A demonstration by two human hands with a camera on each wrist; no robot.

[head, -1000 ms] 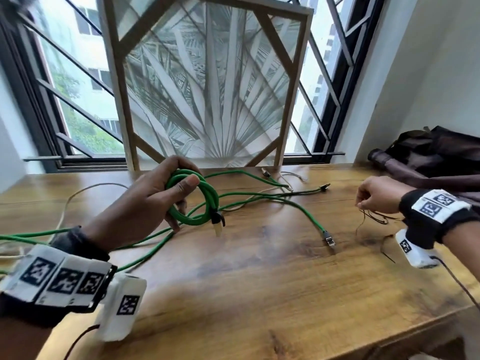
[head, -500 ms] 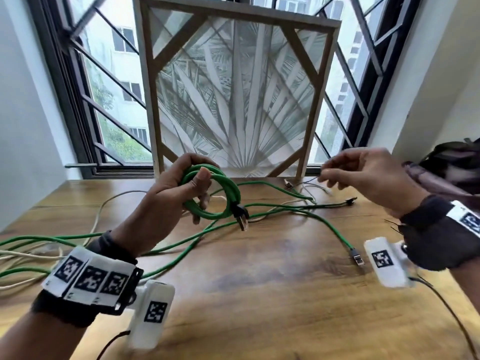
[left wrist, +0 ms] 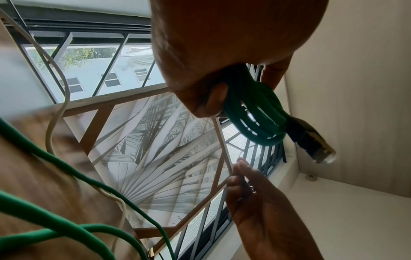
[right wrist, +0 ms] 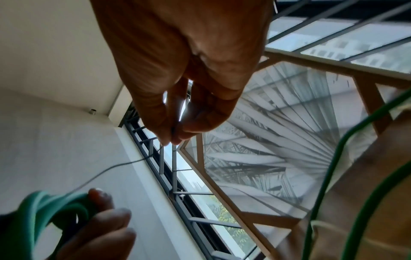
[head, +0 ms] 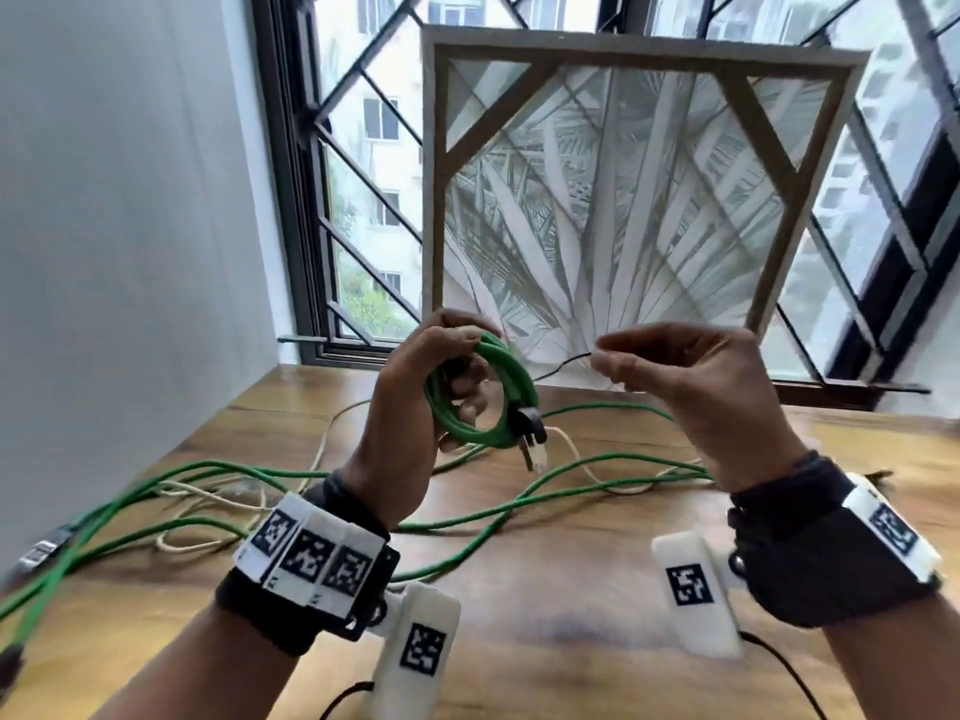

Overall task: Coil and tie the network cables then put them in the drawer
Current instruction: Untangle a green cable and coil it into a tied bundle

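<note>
The wooden surface (head: 571,589) lies below me, and one framed palm-leaf panel (head: 623,210) leans against the window behind it. Across the surface run several loose green cables (head: 467,543); I cannot count them where they cross, and one cream cable (head: 322,444) winds among them. My two hands are raised above all this, whereas a second ago my right hand sat low at the far right edge of the surface.

My left hand (head: 410,423) grips the one green coil (head: 483,392), fingers curled through its loops and thumb pressed on top. One black plug (head: 535,439) with a clear tip hangs from the coil's lower side. The left wrist view shows that plug sharply (left wrist: 311,142) and the loops bunched under my fingers (left wrist: 209,102), though the thin wire barely shows there.

My right hand (head: 691,387) pinches one thin black wire tie (head: 566,362) between thumb and fingertips. The head view shows only a short piece of it, running toward the coil. The right wrist view shows its whole curved length (right wrist: 106,170), from my pinching fingers (right wrist: 175,130) down to the coil (right wrist: 44,211) by my left thumb; whether it touches there I cannot tell.
</note>
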